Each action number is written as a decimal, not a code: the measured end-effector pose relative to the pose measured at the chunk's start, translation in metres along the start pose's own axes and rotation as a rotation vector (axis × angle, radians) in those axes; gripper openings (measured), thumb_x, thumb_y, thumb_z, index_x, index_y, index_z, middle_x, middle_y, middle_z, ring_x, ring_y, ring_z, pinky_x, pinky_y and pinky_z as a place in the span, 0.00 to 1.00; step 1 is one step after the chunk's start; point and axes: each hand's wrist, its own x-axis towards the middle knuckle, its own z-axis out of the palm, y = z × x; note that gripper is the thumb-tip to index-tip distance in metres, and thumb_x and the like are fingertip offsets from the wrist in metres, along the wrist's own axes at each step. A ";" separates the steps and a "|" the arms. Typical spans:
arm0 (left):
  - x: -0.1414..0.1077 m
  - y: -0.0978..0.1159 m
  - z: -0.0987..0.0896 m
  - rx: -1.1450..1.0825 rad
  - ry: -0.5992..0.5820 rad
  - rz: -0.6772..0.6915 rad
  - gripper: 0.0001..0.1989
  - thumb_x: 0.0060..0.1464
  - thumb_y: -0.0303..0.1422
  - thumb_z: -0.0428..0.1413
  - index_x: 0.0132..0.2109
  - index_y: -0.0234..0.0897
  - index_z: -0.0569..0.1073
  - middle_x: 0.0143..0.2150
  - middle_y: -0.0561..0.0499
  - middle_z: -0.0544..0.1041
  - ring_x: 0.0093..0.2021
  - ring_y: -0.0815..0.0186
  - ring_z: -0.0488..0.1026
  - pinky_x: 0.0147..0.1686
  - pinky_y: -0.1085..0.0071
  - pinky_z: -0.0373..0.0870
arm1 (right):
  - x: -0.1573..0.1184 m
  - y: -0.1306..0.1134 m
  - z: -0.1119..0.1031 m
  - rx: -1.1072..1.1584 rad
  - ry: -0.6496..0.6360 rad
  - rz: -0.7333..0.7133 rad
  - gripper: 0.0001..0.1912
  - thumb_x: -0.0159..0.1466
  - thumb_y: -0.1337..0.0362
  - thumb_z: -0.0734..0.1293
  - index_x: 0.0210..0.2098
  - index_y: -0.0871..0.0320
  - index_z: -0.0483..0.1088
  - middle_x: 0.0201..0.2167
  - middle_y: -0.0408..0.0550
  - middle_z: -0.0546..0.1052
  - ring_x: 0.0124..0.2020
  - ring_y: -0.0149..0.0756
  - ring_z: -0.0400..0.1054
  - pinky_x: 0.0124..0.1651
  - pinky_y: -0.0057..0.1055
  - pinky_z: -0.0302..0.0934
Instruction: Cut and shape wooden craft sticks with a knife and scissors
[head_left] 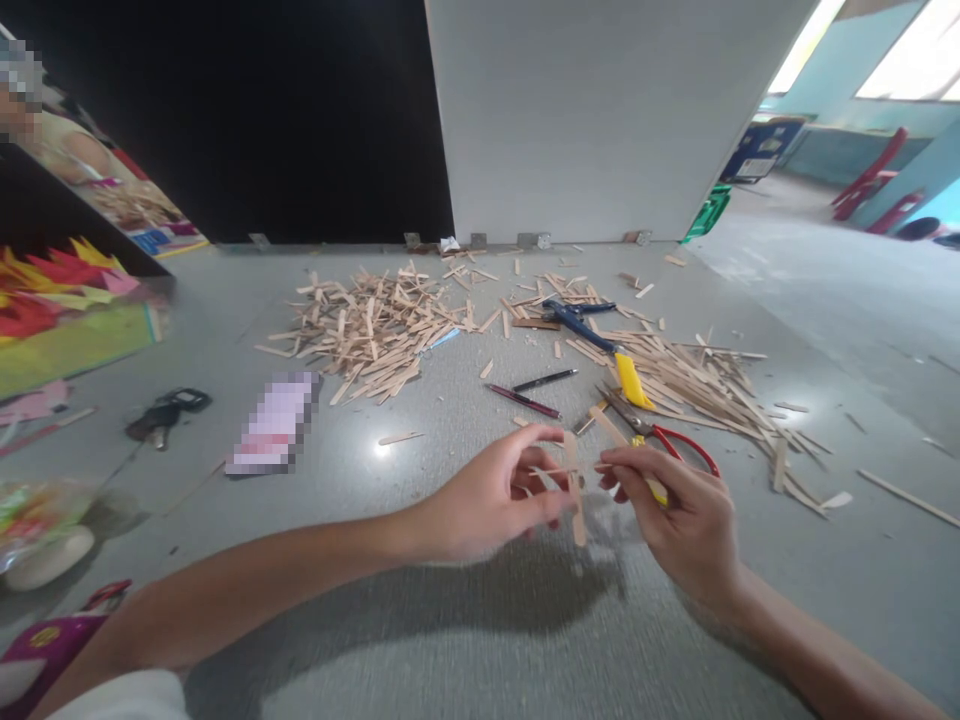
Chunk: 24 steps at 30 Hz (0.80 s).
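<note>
My left hand point(525, 490) is curled with its thumb and fingertips around an upright wooden craft stick point(577, 525), which has a thin stick crossing it. My right hand point(675, 500) is closed in a pinch near the end of that thin wooden stick point(553, 471); how the two pieces join is too blurred to tell. Both hands are above the grey surface point(315, 640). Just beyond the right hand lie red-handled scissors point(686, 448), partly hidden by it. A dark blue tool with a yellow handle point(634, 380) rests past them.
Loose sticks form a pile point(367, 330) at the back left, and longer strips point(690, 375) spread on the right. Two pens point(536, 390) lie between. Keys point(161, 415) and a pink-white blurred packet point(274, 425) are left. Black and white panels point(585, 120) stand behind.
</note>
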 end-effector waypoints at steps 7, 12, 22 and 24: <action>0.000 0.005 0.002 0.042 -0.115 -0.014 0.10 0.69 0.41 0.58 0.47 0.38 0.72 0.39 0.49 0.81 0.31 0.69 0.75 0.27 0.76 0.68 | -0.002 0.003 0.002 0.010 -0.047 -0.014 0.09 0.71 0.68 0.68 0.41 0.52 0.82 0.29 0.43 0.85 0.24 0.33 0.79 0.32 0.28 0.77; 0.001 0.004 0.004 -0.018 -0.092 -0.027 0.13 0.65 0.43 0.62 0.46 0.39 0.71 0.33 0.52 0.79 0.29 0.68 0.75 0.25 0.75 0.68 | -0.003 0.003 0.003 0.001 -0.050 0.001 0.09 0.72 0.67 0.68 0.41 0.52 0.83 0.28 0.43 0.85 0.25 0.34 0.79 0.33 0.30 0.77; 0.000 0.002 0.007 -0.018 -0.024 0.002 0.10 0.65 0.38 0.60 0.42 0.40 0.68 0.31 0.53 0.79 0.29 0.67 0.76 0.25 0.75 0.68 | -0.005 0.000 0.003 0.000 -0.043 -0.048 0.09 0.70 0.69 0.70 0.43 0.51 0.83 0.29 0.42 0.86 0.26 0.34 0.80 0.34 0.28 0.78; 0.000 0.002 0.006 -0.016 -0.019 0.005 0.10 0.64 0.38 0.60 0.42 0.40 0.68 0.31 0.53 0.79 0.29 0.67 0.76 0.25 0.75 0.68 | -0.005 0.000 0.003 0.001 -0.026 -0.068 0.09 0.70 0.69 0.70 0.44 0.52 0.83 0.31 0.43 0.86 0.26 0.34 0.81 0.33 0.27 0.78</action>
